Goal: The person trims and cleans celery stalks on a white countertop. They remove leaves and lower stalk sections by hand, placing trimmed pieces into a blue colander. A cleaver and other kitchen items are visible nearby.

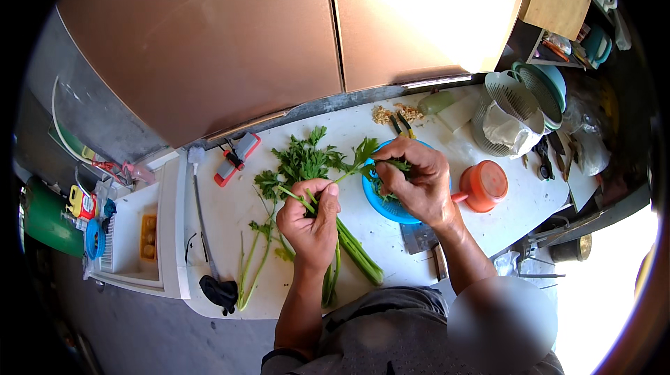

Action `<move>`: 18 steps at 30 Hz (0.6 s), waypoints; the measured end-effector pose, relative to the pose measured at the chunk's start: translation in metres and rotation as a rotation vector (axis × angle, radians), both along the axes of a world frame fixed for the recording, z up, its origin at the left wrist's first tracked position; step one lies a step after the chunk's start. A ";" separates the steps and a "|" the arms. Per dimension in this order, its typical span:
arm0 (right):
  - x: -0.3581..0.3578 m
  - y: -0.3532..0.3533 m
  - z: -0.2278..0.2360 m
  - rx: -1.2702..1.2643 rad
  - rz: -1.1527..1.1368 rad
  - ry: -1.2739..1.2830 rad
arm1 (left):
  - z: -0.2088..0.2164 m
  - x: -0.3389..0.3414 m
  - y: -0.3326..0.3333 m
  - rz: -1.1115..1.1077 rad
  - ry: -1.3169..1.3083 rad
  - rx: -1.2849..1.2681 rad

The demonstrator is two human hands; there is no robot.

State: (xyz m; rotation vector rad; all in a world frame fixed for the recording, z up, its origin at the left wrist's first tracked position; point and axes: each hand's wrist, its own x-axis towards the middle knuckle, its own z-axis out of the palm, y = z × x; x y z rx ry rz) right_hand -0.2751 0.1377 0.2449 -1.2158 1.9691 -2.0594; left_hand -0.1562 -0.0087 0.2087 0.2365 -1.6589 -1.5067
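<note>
My left hand (309, 225) is closed around celery stalks (359, 253), whose thick ends point toward my body. The leafy tops (307, 159) spread out beyond that hand on the white table. My right hand (419, 176) pinches celery leaves (399, 164) between thumb and fingers. It hovers over a blue basin (394, 213) that has some green leaves inside. A thin celery stem runs from the left hand toward the right. Loose thin stalks (252, 274) lie left of the left hand. Beside the basin lies a cleaver (419, 239), partly hidden under my right forearm.
An upturned orange cup (486, 186) stands right of the basin. Farther back are a white strainer basket (488, 120), green-handled pliers (403, 126) and brown scraps (383, 115). A red-grey tool (239, 159) and long brush (198, 193) lie left, near the sink (125, 263).
</note>
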 end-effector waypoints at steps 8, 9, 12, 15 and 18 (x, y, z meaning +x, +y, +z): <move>0.001 0.003 0.004 0.193 0.036 0.427 | 0.002 -0.003 0.005 -0.060 -0.009 -0.086; 0.001 0.002 0.003 0.198 0.025 0.445 | 0.002 -0.003 0.005 -0.071 -0.008 -0.079; 0.006 -0.001 0.000 0.228 -0.042 0.423 | 0.002 -0.003 0.004 -0.098 0.010 -0.073; -0.004 -0.004 -0.005 0.209 -0.183 0.245 | -0.002 -0.003 0.002 -0.123 0.041 -0.023; -0.038 0.004 -0.033 0.226 -0.271 -0.093 | 0.006 0.001 -0.001 -0.143 0.045 0.172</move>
